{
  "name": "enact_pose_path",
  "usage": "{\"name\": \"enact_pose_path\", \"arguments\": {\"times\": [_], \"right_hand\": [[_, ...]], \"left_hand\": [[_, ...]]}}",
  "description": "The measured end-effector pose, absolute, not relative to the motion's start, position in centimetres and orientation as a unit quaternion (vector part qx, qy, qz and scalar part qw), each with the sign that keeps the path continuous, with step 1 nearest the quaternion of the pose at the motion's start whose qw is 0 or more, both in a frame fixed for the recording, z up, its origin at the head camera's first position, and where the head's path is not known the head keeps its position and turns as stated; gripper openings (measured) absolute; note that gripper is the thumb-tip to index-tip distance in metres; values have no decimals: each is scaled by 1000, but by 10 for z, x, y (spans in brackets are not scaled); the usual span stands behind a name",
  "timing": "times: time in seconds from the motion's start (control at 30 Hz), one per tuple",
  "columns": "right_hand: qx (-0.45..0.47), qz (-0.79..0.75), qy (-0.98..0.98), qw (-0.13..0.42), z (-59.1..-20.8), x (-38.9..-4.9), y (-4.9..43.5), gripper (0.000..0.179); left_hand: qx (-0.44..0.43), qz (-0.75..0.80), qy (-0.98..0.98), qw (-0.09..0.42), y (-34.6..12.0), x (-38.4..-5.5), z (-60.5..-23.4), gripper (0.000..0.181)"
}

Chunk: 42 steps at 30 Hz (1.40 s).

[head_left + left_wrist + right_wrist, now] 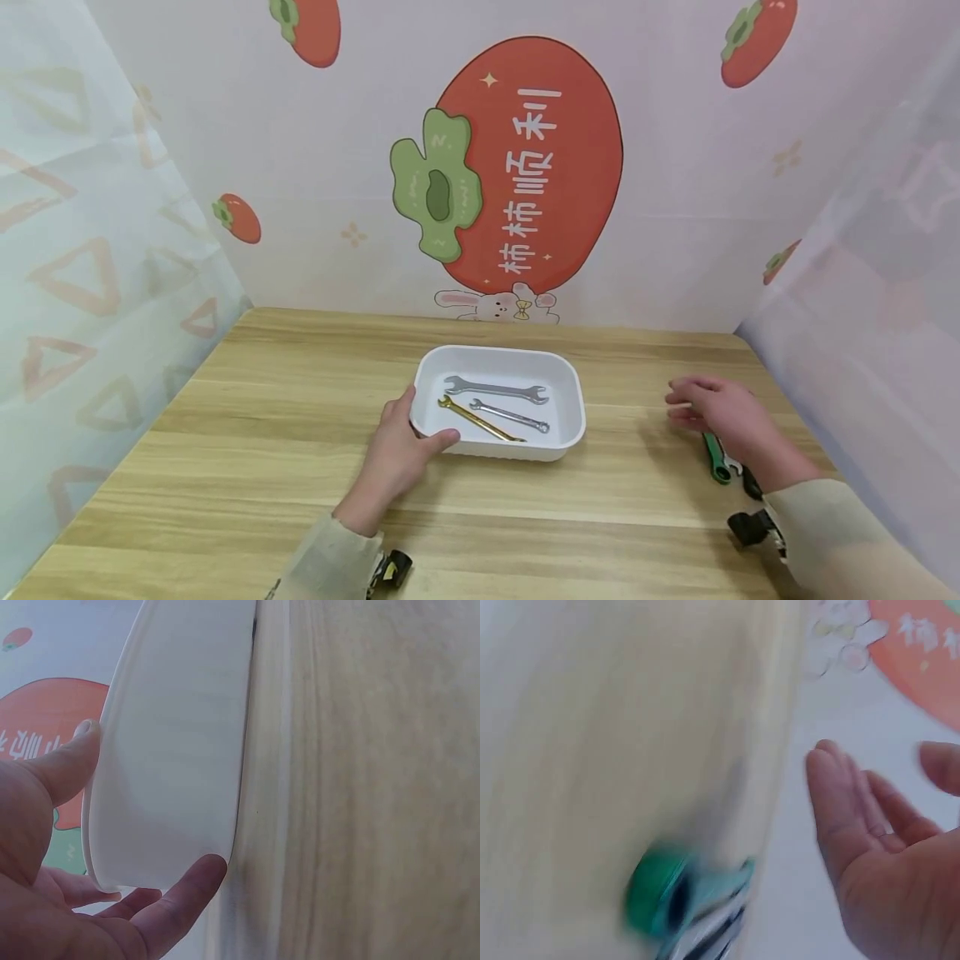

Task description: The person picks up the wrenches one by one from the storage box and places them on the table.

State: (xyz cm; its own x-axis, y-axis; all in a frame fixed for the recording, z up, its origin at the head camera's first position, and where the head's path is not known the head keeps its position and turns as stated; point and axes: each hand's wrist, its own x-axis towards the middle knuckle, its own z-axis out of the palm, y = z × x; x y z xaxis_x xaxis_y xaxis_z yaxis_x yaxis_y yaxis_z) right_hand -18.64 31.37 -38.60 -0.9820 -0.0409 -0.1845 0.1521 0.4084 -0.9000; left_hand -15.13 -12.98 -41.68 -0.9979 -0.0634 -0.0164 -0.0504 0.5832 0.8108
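Observation:
A white plastic tray [573,408] stands on the table with three wrenches inside: a large silver open-end wrench [497,389], a smaller silver wrench [510,415] and a gold wrench [480,419]. My left hand [401,454] grips the tray's near left corner, thumb at the rim and fingers along the side wall [165,750]. Held in the air at the right, my right hand [727,417] has nothing in it, its fingers relaxed. Beneath it lie a green-ended wrench [717,460], a silver wrench [732,467] and a black-ended tool [752,483], partly hidden by the hand and blurred in the right wrist view.
The wooden table [262,467] meets a back wall sheet [660,208] printed with persimmons and a rabbit. Pale sheets also hang at the left [150,275] and right [862,275] sides. A wrist camera [392,569] sits by the left sleeve.

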Motion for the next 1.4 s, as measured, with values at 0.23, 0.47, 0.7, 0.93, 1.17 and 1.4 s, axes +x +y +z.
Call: {"name": "enact_pose_path", "arguments": {"times": [0.23,0.47,0.7,0.93,1.17,1.4], "right_hand": [[-120,-682,712,114,-359,-190,257,65],[-218,-687,663,203,-344,-188,192,71],[-199,-632,697,274,-353,-192,140,87],[-169,-554,746,328,-374,-201,110,87],[-121,-503,787,336,-377,-209,101,90],[-93,-524,779,333,-374,-214,104,88]], "left_hand": [[30,-454,-891,7,-131,-153,-416,104],[28,-452,-892,6,-130,-150,-414,101],[29,-453,-891,5,-131,-152,-415,102],[26,-455,-890,10,-131,-152,-416,101],[22,-454,-891,9,-131,-151,-416,100],[21,-455,-890,12,-131,-152,-416,101]]}}
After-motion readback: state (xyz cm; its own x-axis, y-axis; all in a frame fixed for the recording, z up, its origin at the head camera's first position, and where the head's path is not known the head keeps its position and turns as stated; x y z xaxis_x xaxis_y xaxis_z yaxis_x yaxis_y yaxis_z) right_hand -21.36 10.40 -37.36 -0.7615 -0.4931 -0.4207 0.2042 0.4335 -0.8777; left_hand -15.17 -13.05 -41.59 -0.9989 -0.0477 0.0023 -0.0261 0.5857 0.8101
